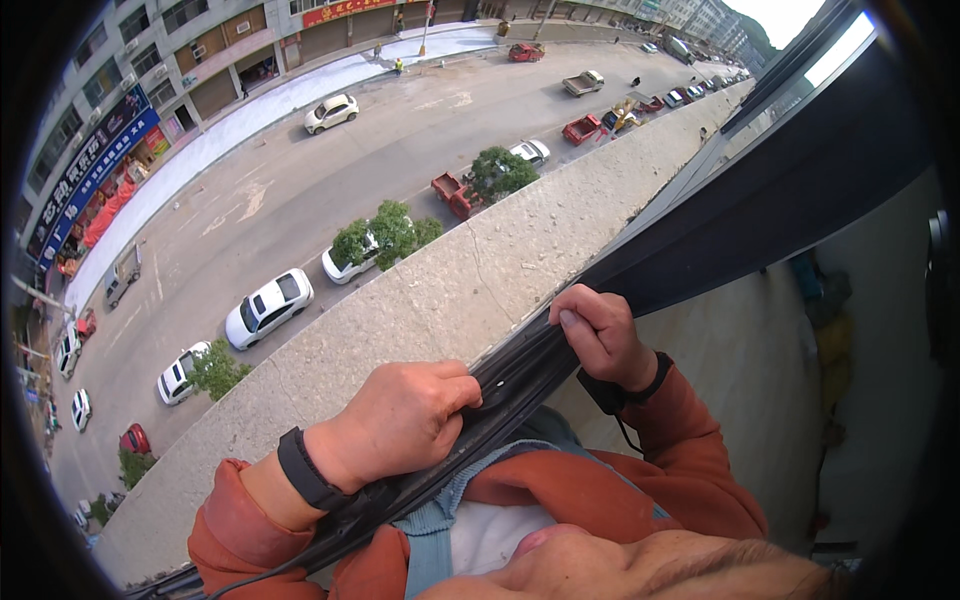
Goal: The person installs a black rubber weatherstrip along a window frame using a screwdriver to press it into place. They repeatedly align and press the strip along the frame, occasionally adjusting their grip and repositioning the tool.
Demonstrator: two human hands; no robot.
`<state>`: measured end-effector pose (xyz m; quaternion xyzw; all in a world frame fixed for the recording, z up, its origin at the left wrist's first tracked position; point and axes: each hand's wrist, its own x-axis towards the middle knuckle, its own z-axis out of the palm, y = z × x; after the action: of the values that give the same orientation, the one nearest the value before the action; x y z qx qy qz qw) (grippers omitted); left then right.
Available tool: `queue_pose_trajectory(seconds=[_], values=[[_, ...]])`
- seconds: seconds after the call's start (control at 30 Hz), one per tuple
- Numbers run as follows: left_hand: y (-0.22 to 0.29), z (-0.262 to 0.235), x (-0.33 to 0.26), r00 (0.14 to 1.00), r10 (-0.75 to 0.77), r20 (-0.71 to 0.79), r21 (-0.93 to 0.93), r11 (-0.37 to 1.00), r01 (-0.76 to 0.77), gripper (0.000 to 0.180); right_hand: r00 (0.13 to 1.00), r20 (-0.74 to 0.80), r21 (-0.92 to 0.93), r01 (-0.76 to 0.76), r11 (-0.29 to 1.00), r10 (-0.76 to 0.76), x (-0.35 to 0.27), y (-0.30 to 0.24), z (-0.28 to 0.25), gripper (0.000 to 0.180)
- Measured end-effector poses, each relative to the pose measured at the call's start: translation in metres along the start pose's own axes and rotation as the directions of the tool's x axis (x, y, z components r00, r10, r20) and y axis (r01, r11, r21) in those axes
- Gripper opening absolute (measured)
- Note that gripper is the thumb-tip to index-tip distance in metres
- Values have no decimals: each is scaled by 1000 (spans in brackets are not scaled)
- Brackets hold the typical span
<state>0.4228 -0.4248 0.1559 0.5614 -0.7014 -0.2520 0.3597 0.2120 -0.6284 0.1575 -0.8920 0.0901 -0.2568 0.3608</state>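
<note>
Along the pale, rough concrete ledge [500, 265] runs a black, ridged strip [515, 378]; the left hand [400, 415] and right hand [608, 340] curl closed on it, fingertips partly hidden; handling it seems the step, the next move calling for steady fingers

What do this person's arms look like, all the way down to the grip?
The left sleeve and right sleeve are rusty orange. The left wristband is wide and dark. The right wristband is dark too, and a thin black cable hangs nearby. The left grip and right grip wear no gloves.
</note>
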Motion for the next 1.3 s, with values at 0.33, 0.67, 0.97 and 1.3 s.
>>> queue_pose_trajectory(seconds=[0.33,0.67,0.97,1.3], values=[[27,-6,7,997,-35,76,-4,999,35,21,974,98,131,190,973,-204,-29,-36,14,6],[59,-12,13,994,-54,93,19,998,52,23,970,99,-37,225,974,-221,-36,-57,-1,8],[50,-4,13,998,-66,21,-4,998,66,26,998,-52,-136,16,991,-24,-7,-13,-10,3],[58,-18,13,995,-90,-33,-44,995,88,28,999,-37,-177,8,984,-15,-15,-43,4,4]])
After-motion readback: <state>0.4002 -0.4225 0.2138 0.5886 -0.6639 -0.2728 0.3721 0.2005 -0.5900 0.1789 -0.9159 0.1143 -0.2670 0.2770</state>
